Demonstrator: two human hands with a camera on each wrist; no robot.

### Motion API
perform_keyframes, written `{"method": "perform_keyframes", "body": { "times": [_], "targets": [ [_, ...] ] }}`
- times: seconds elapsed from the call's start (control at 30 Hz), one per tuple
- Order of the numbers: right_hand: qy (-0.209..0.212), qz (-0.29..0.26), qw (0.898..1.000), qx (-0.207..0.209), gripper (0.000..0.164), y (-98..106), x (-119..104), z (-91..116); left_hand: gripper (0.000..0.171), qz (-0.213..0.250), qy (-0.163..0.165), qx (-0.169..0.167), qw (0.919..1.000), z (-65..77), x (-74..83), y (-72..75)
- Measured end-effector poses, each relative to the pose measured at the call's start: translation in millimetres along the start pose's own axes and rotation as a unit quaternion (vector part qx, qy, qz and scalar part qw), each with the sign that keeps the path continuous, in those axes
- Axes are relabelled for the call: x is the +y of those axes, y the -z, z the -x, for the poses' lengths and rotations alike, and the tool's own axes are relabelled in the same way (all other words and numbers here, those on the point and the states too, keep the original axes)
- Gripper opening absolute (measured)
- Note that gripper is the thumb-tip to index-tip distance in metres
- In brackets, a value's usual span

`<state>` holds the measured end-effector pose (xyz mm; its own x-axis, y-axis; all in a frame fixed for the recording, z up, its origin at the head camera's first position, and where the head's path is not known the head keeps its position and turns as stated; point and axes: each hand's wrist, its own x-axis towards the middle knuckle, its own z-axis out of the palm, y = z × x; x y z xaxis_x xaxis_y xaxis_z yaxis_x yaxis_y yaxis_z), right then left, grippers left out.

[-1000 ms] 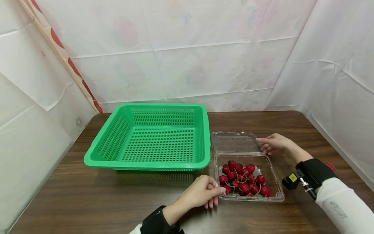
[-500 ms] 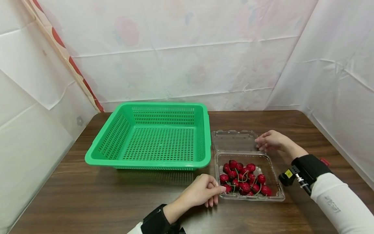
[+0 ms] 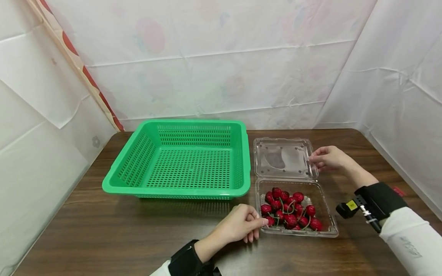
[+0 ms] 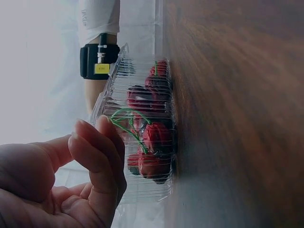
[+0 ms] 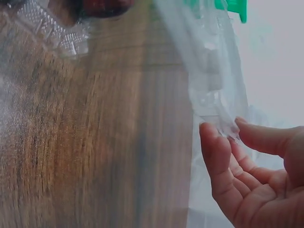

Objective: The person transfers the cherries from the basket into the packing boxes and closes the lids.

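Observation:
A clear plastic clamshell box [image 3: 330, 227] stands at the right of the table, holding red cherries [image 3: 290, 220] with green stems. My left hand [image 3: 239, 224] holds the near left rim of the box between thumb and curled fingers; the left wrist view shows the fingertips at that rim beside the cherries [image 4: 156, 137]. With thumb and fingertips, my right hand [image 3: 329, 159] pinches the right edge of the hinged lid [image 3: 286, 163]. The lid is raised at a tilt behind the box, and its pinched corner shows in the right wrist view.
A green perforated plastic basket [image 3: 176, 191] stands to the left of the box, close to it, with nothing in it. Both are on a dark wood table [image 3: 114, 234]. White sheeting [image 3: 221, 76] hangs behind and at the sides.
The lid, lower behind the box before, has swung up with my right hand, which moved back and upward. My left hand and the cherries stay in place.

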<state>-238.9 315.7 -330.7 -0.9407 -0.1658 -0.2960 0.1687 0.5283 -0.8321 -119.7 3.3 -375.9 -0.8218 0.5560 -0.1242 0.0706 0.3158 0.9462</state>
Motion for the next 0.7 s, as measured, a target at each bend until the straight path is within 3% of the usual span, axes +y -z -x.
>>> {"method": "perform_keyframes", "body": {
  "times": [0.33, 0.57, 0.7],
  "targets": [
    [0.071, 0.003, 0.994, 0.084, 0.030, -3.6, -1.1, 21.3, 0.023, -0.005, -0.001, 0.008, 1.0000, -0.2, 0.7, -1.7],
    [0.139, 0.065, 0.975, 0.159, 0.028, -11.1, -1.8, 40.6, 0.023, -0.011, -0.006, 0.014, 0.9998, 0.1, 0.2, -1.7],
    [0.153, 0.094, 0.966, 0.184, 0.025, -15.4, -3.0, 52.7, 0.024, -0.011, -0.007, 0.013, 0.9998, 0.9, 0.4, -1.0]
  ]
}}
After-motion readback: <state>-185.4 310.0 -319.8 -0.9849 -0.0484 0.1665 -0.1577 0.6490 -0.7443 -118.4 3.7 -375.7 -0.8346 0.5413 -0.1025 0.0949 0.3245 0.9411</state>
